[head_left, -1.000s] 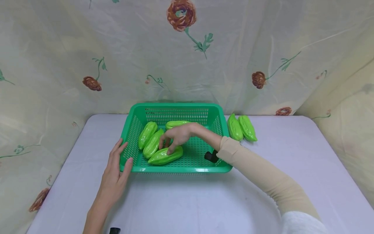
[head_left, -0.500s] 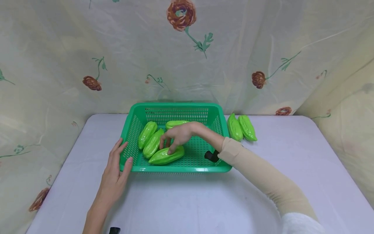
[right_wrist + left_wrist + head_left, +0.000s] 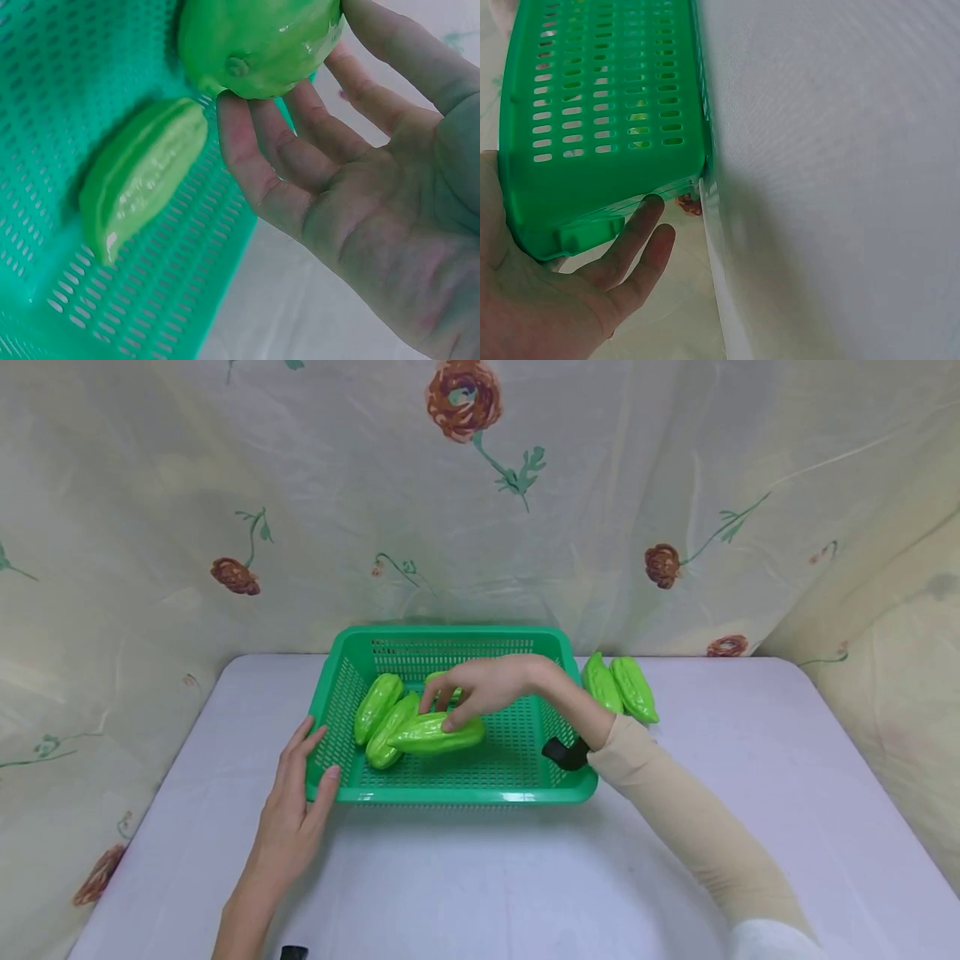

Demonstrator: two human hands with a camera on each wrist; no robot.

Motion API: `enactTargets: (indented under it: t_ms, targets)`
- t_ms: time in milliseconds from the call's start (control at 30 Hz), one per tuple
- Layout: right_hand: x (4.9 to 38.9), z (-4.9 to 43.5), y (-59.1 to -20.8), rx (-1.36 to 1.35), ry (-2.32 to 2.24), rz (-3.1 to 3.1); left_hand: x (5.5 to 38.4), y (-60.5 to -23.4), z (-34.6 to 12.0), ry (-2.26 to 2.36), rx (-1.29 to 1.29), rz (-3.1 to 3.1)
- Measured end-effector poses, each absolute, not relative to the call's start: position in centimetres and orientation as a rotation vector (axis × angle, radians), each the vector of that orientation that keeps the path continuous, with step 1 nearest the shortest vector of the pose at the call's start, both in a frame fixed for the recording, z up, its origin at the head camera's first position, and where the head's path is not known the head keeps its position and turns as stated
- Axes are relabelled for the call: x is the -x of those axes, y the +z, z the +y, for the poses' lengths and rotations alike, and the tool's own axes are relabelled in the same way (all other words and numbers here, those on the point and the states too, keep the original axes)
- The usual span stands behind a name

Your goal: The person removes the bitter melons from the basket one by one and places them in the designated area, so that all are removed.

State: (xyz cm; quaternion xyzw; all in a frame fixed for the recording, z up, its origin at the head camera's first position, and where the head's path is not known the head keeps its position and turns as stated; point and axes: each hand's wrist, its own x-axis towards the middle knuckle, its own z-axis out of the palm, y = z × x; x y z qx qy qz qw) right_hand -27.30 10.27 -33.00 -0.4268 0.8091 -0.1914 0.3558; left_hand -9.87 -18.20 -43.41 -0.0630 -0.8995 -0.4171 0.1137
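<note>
One glossy green ribbed oblong gourd (image 3: pixel 435 737) is pinched in the right hand's (image 3: pixel 495 683) fingers, over a green perforated plastic basket (image 3: pixel 465 796). Three similar gourds (image 3: pixel 378 708) lie inside; two more gourds (image 3: pixel 633 689) sit right of it on the white-covered bench (image 3: pixel 750 760). The left hand (image 3: pixel 288 818) rests loosely extended fingers against the basket's left side.

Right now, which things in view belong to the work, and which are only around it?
Working: right hand, held vegetable, basket, left hand touching it; probably also vegetables inside and vegetables outside.
Likely background: flowered curtain, white tablecloth.
</note>
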Motion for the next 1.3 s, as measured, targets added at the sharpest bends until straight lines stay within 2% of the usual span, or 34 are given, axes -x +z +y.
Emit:
enactTargets:
  t_ms: [467, 800, 1300]
  targets:
    - [26.6, 16.2, -30.7, 1.036, -0.692, 2.213, 9.8, -43.6, -18.2, -1.219, 0.186, -2.642]
    - [26.5, 20.5, -30.7, 0.871, -0.884, 2.245, 9.8, -43.5, -18.2, -1.211, 0.188, -2.635]
    - [26.4, 25.6, -31.9, 0.476, -1.222, 2.298, 9.9, -43.5, -18.2, -1.216, 0.190, -2.626]
